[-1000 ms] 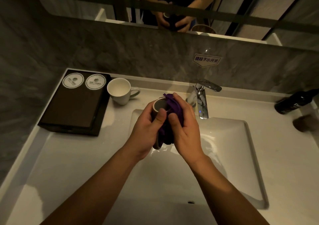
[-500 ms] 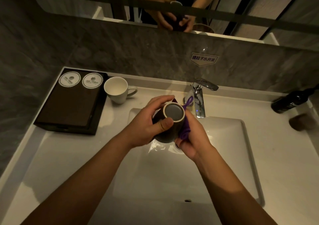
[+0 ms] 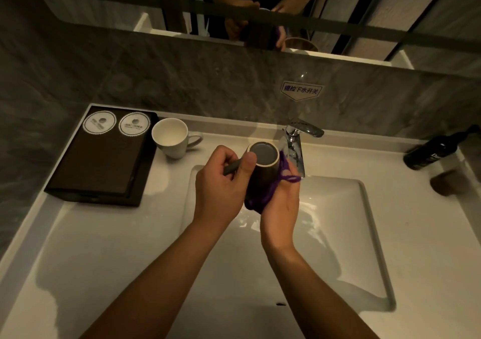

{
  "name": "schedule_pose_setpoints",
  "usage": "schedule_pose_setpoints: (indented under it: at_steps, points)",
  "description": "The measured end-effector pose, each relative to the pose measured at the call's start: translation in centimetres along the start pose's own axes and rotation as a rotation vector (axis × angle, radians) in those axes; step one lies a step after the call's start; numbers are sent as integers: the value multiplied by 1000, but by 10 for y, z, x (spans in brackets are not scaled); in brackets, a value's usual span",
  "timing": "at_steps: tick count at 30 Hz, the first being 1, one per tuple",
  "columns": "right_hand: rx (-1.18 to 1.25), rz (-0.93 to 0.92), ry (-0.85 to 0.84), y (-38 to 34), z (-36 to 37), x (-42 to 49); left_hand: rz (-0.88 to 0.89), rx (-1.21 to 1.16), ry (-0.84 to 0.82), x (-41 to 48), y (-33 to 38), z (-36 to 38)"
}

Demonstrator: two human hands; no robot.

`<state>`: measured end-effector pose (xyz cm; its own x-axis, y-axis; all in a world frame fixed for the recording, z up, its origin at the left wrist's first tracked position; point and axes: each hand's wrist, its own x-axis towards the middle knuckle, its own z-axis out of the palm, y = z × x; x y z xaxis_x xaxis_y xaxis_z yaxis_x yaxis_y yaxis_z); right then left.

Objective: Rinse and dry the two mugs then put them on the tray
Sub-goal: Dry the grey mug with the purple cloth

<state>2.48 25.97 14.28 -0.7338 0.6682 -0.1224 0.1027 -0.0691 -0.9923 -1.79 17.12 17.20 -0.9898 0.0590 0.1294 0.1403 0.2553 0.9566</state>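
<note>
Reaching in from the bottom edge, two bare forearms cross the front of the white worktop [image 3: 78, 247] and meet above the sink [image 3: 338, 234], whose bowl shows wet glints under the hands. The left hand [image 3: 221, 185] has its grip clamped on the dark mug [image 3: 261, 174]: the fingers curl round the handle and the thumb lies against the rim. The mug is held in the air over the sink, tipped so that its open mouth faces the camera. The right hand [image 3: 282, 206] cups a purple cloth [image 3: 260, 200] against the mug's side and base, its grip closed round the cloth, and a corner of cloth sticks out to the right.

Just behind the mug stands the chrome tap [image 3: 296, 143], at the back edge of the sink. To the left, the white mug [image 3: 170, 137] stands upright on the worktop, handle pointing right, just beside the dark tray [image 3: 104, 164]. The tray sits in the back left corner and carries two round white discs at its far end, one disc [image 3: 99, 122] beside the other disc [image 3: 134, 126]. A dark bottle [image 3: 429, 151] is on the worktop, well apart at the far right. On the grey wall is a sticker [image 3: 302, 90] with blue characters, and above it the mirror [image 3: 364, 13] reflects the hands and the mug.
</note>
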Motion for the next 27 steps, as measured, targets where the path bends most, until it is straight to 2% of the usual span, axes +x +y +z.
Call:
schedule_pose_setpoints:
  at_steps: [3,5,10,14,22,25,27]
  points:
    - [-204,-293,-80,7,-6,-1,-80,-34,30,-3,8,4]
    - [-319,-422,-111,5,-9,0,-127,-43,63,-3,10,6]
    - [-495,-650,-181,-19,-18,13,-50,24,133,1,6,3]
    - [-599,-605,-285,-37,-19,19,-17,62,208,5,6,1]
    - [-730,-330,-377,-57,-9,40,55,120,235,-3,-1,1]
    - [-640,-280,-408,-62,-8,42,22,118,237,-2,-4,1]
    - [-410,-188,-438,-62,-8,42,-26,88,254,0,-2,1]
